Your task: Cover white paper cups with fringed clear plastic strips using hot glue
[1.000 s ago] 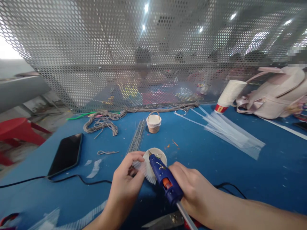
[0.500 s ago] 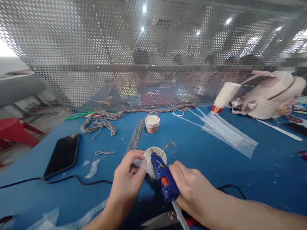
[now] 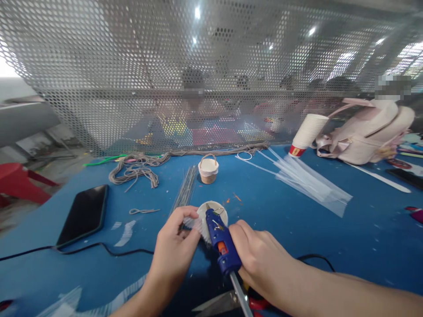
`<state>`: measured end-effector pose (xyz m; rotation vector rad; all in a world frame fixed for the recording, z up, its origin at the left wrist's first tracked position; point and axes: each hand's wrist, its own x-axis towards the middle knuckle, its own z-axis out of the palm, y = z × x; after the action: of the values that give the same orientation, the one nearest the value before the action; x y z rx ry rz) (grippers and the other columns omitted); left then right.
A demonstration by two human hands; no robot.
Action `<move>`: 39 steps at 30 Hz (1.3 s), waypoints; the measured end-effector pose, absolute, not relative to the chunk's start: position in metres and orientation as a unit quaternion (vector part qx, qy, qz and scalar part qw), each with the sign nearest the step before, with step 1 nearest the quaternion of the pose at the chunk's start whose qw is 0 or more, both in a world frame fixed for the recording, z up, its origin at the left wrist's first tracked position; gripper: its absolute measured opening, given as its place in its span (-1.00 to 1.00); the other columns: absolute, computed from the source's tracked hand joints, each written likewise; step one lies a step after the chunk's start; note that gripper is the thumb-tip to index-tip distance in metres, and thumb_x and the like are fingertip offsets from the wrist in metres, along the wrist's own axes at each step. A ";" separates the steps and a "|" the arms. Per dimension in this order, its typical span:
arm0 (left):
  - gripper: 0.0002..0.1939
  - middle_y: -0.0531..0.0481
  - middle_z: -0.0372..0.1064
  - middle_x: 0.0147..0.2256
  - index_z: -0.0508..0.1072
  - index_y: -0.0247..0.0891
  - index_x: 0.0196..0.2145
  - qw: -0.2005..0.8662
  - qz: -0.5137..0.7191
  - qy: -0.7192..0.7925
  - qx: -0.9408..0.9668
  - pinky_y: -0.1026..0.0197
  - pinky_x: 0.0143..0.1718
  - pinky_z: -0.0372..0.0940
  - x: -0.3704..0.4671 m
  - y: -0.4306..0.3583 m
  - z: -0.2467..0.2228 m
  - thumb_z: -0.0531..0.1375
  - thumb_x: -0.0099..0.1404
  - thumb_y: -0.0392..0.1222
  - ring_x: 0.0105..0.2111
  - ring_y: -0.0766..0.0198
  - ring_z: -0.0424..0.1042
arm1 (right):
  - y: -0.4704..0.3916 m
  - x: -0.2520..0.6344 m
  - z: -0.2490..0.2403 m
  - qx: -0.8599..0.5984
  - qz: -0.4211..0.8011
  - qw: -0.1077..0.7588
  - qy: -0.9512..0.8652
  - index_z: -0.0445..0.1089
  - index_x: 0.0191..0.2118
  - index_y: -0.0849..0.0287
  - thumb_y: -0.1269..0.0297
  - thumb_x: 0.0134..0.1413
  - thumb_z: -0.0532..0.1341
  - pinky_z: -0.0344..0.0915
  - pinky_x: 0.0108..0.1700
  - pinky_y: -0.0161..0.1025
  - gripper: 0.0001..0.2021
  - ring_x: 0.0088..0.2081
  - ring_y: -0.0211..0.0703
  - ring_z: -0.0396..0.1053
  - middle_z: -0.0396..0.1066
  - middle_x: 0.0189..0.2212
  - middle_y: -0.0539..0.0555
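Observation:
My right hand point(image 3: 257, 251) is wrapped round a blue glue gun point(image 3: 222, 242), with a glue stick jutting from its back end. The gun's nozzle points into a small white cup point(image 3: 220, 210), close to its inner wall; whether it touches I cannot tell. My left hand point(image 3: 178, 240) pinches the cup's left side, where a pleated translucent strip point(image 3: 194, 223) runs along the wall. Beyond the cup stands a small basket point(image 3: 208, 171) with a handle and a white lining. Under the gun lie scissors point(image 3: 218, 304), partly hidden by my right hand.
A phone point(image 3: 84, 213), a black cable point(image 3: 105, 247) and grey cord point(image 3: 135, 171) lie left on the blue table. Thin wires point(image 3: 185, 187) lie in the middle. Translucent strips point(image 3: 310, 182), stacked paper cups point(image 3: 309, 132) and a backpack point(image 3: 366, 132) are right, before a perforated metal screen point(image 3: 132, 79).
The view has shifted slightly. The glue gun and both hands keep nearly the same pose at the cup.

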<state>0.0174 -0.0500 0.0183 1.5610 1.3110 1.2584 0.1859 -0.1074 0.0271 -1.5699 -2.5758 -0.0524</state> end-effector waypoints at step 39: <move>-0.85 -0.01 0.44 -0.35 0.36 -0.20 -0.54 0.387 0.495 0.505 0.592 0.31 -0.50 0.30 0.015 -0.049 0.013 0.06 -0.16 -0.30 -0.38 0.25 0.43 | -0.104 0.190 0.017 -0.496 0.059 0.114 -0.859 0.19 -0.28 0.23 0.57 -0.16 0.03 0.05 -0.51 -0.24 -0.75 -0.49 -0.19 0.23 0.27 -0.38 0.11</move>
<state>0.0149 -0.0485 0.0126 1.5070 1.2847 1.2603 0.1898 -0.1037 0.0168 -1.4544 -2.5186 0.1718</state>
